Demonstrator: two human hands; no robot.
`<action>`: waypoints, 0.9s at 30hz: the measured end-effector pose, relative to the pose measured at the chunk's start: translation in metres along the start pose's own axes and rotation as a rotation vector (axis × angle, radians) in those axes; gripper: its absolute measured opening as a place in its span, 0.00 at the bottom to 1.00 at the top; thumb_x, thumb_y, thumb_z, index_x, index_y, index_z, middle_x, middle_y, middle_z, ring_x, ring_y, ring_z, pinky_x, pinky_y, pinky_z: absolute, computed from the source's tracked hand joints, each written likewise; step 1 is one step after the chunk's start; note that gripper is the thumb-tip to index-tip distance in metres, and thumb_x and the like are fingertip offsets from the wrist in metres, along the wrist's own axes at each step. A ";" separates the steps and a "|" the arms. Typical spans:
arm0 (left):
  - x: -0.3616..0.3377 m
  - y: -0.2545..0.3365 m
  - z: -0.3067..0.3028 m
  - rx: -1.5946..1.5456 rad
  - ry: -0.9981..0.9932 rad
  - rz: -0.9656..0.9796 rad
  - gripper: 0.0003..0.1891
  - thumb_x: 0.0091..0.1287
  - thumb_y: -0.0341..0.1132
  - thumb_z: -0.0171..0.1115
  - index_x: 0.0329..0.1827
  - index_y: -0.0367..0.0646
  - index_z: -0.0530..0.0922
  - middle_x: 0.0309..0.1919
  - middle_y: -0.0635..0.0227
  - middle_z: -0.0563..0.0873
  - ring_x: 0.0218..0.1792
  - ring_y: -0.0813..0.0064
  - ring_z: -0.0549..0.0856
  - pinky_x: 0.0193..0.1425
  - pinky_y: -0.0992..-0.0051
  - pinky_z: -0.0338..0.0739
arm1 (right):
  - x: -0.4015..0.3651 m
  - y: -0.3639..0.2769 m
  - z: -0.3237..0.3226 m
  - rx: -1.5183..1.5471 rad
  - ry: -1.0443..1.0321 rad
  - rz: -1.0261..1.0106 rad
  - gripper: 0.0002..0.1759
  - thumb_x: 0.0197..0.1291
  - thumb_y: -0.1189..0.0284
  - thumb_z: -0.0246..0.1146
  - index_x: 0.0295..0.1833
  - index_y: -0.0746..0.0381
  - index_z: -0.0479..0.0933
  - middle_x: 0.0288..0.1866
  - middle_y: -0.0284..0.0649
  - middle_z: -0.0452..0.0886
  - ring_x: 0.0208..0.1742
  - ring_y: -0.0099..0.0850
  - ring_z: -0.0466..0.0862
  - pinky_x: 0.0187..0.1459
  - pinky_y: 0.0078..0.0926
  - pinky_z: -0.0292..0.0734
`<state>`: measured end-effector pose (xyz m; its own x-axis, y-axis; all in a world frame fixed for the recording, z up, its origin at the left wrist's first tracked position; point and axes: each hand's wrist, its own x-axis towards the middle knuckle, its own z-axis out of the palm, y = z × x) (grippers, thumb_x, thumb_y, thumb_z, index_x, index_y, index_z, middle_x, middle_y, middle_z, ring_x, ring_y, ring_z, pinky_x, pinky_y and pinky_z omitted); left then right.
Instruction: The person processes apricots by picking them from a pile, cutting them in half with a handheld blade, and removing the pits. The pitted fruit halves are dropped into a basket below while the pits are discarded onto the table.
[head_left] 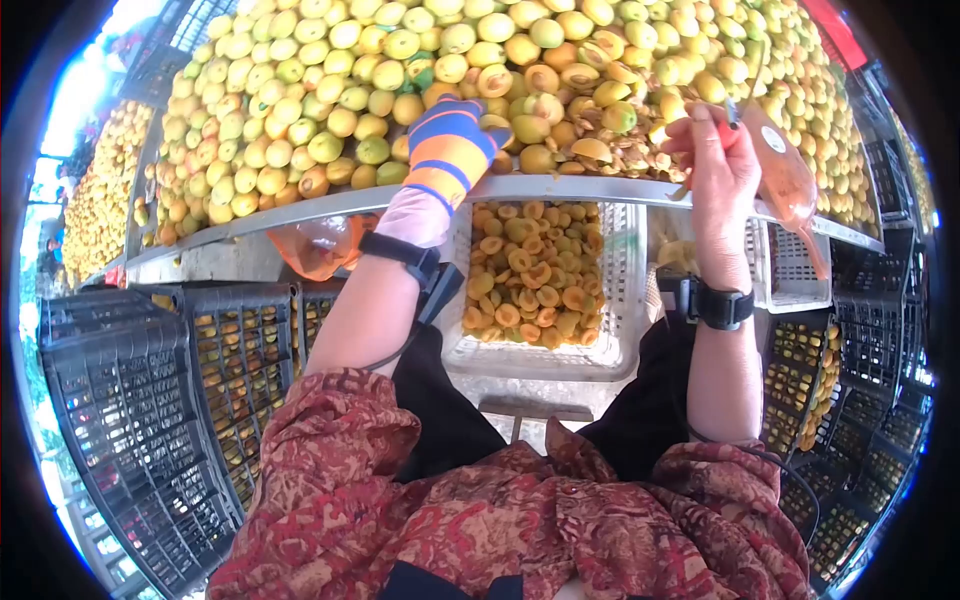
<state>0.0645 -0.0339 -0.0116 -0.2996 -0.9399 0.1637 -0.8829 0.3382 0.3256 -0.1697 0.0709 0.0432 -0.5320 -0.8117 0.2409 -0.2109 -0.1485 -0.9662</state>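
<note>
A striped orange and blue glove covers my left hand (447, 150), which reaches over the metal rim (590, 187) into the heap of yellow-green fruit (330, 100). Its fingers are curled at the fruit; what they hold, if anything, is hidden. My bare right hand (715, 155) is raised above the rim at the right, closed around a small tool with a red and dark end (733, 118). Between the hands lie cut halves and brown scraps (600, 140). Below the rim, halved fruit (535, 275) fills much of a white basket (625, 300).
Black crates (125, 400) stand at the left, some holding fruit. More crates (870, 400) are stacked at the right. An orange bag (310, 245) hangs below the rim; a reddish plastic bag (788, 180) lies over it at the right. A stool edge (535, 408) shows between the knees.
</note>
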 end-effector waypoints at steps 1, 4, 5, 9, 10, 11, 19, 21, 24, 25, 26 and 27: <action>0.003 0.001 0.000 -0.031 -0.014 0.029 0.24 0.51 0.49 0.67 0.45 0.40 0.80 0.42 0.53 0.81 0.47 0.56 0.79 0.51 0.63 0.73 | -0.002 -0.002 0.001 -0.022 0.013 0.018 0.09 0.63 0.66 0.60 0.40 0.60 0.76 0.25 0.32 0.82 0.24 0.15 0.77 0.26 0.12 0.67; 0.001 -0.002 0.014 -0.138 0.078 0.159 0.23 0.48 0.44 0.69 0.45 0.39 0.79 0.44 0.52 0.81 0.48 0.53 0.79 0.53 0.63 0.73 | -0.014 -0.013 0.001 -0.374 -0.071 -0.153 0.12 0.61 0.67 0.54 0.30 0.61 0.77 0.22 0.33 0.78 0.23 0.26 0.75 0.29 0.23 0.71; 0.002 -0.010 0.032 -0.177 0.097 0.145 0.26 0.50 0.43 0.69 0.50 0.38 0.78 0.48 0.51 0.81 0.51 0.54 0.78 0.56 0.65 0.71 | -0.010 -0.004 -0.001 -0.342 -0.141 -0.248 0.11 0.60 0.69 0.51 0.31 0.63 0.76 0.20 0.36 0.76 0.22 0.29 0.75 0.28 0.26 0.70; 0.020 -0.033 0.036 -0.523 0.078 0.142 0.17 0.56 0.32 0.64 0.47 0.36 0.77 0.44 0.59 0.82 0.45 0.65 0.80 0.53 0.69 0.73 | -0.011 0.007 0.018 -0.166 -0.059 -0.372 0.04 0.51 0.76 0.58 0.26 0.62 0.70 0.20 0.42 0.71 0.23 0.39 0.73 0.26 0.33 0.69; 0.036 -0.061 0.040 -0.606 -0.009 0.108 0.17 0.56 0.29 0.63 0.49 0.35 0.76 0.45 0.64 0.80 0.44 0.70 0.78 0.53 0.71 0.73 | -0.017 0.005 0.024 -0.028 -0.117 -0.058 0.08 0.53 0.70 0.60 0.27 0.62 0.71 0.21 0.43 0.73 0.23 0.40 0.75 0.27 0.32 0.72; 0.044 -0.078 0.044 -0.815 -0.016 0.123 0.16 0.61 0.31 0.60 0.52 0.36 0.76 0.44 0.65 0.81 0.43 0.72 0.78 0.51 0.72 0.74 | -0.019 -0.012 0.018 -0.100 -0.198 0.095 0.14 0.53 0.63 0.63 0.29 0.63 0.71 0.23 0.44 0.75 0.24 0.42 0.77 0.28 0.33 0.73; -0.017 0.041 0.024 -1.219 0.052 -0.150 0.18 0.68 0.41 0.52 0.54 0.39 0.74 0.48 0.67 0.78 0.48 0.74 0.77 0.54 0.73 0.71 | -0.039 0.005 0.038 0.070 -0.297 -0.113 0.18 0.55 0.61 0.64 0.35 0.63 0.66 0.24 0.49 0.74 0.30 0.49 0.76 0.34 0.40 0.71; -0.023 0.057 0.025 -1.304 0.066 -0.190 0.18 0.68 0.41 0.52 0.54 0.39 0.74 0.47 0.67 0.78 0.48 0.74 0.77 0.53 0.73 0.71 | -0.043 0.001 0.038 0.057 -0.281 -0.150 0.15 0.56 0.65 0.62 0.36 0.63 0.64 0.25 0.50 0.74 0.30 0.51 0.76 0.33 0.41 0.70; -0.030 0.074 0.030 -1.435 0.028 -0.237 0.18 0.68 0.42 0.52 0.54 0.39 0.74 0.47 0.67 0.79 0.47 0.74 0.77 0.53 0.72 0.71 | -0.049 -0.004 0.040 0.131 -0.165 -0.106 0.14 0.54 0.65 0.62 0.36 0.65 0.68 0.26 0.51 0.76 0.32 0.52 0.77 0.34 0.43 0.72; -0.031 0.076 0.032 -1.469 0.011 -0.250 0.18 0.68 0.42 0.51 0.53 0.39 0.74 0.47 0.67 0.79 0.47 0.73 0.77 0.53 0.72 0.72 | -0.051 -0.007 0.039 0.052 -0.163 -0.124 0.14 0.54 0.66 0.61 0.36 0.64 0.66 0.26 0.51 0.76 0.32 0.53 0.77 0.33 0.43 0.72; -0.030 0.077 0.032 -1.502 -0.010 -0.262 0.18 0.68 0.42 0.51 0.53 0.39 0.74 0.47 0.67 0.79 0.47 0.73 0.77 0.53 0.72 0.72 | -0.051 -0.007 0.038 -0.027 -0.163 -0.140 0.14 0.55 0.67 0.61 0.36 0.63 0.65 0.25 0.51 0.75 0.31 0.53 0.77 0.33 0.43 0.72; -0.028 0.076 0.033 -1.542 -0.038 -0.281 0.18 0.68 0.42 0.51 0.53 0.39 0.74 0.47 0.67 0.79 0.47 0.73 0.77 0.53 0.72 0.72 | -0.050 -0.006 0.037 -0.025 -0.164 -0.135 0.14 0.55 0.67 0.61 0.36 0.63 0.65 0.25 0.51 0.75 0.31 0.53 0.77 0.33 0.43 0.72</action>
<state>-0.0063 0.0169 -0.0219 -0.2250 -0.9712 -0.0783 0.2900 -0.1435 0.9462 -0.1111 0.0911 0.0338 -0.3575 -0.8666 0.3482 -0.2929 -0.2499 -0.9229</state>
